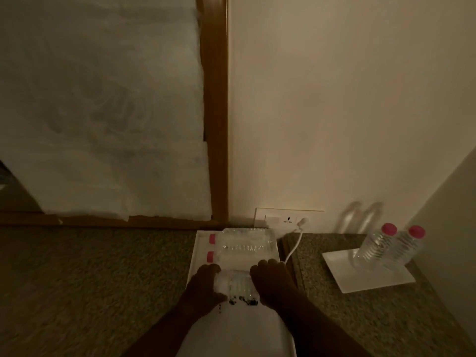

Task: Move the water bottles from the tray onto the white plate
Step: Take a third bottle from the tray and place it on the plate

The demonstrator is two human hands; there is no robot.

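A white tray lies on the speckled counter in front of me. Two clear water bottles with pink caps lie on their sides at its far end, caps to the left. A third bottle lies nearer me. My left hand grips its cap end and my right hand grips its base end. At the right a square white plate carries two upright pink-capped bottles.
A wall socket panel sits behind the tray, with a white cable running down beside the tray's right edge. The wall stands close behind the plate. A wooden frame rises at the left of the wall. Speckled counter stretches left of the tray.
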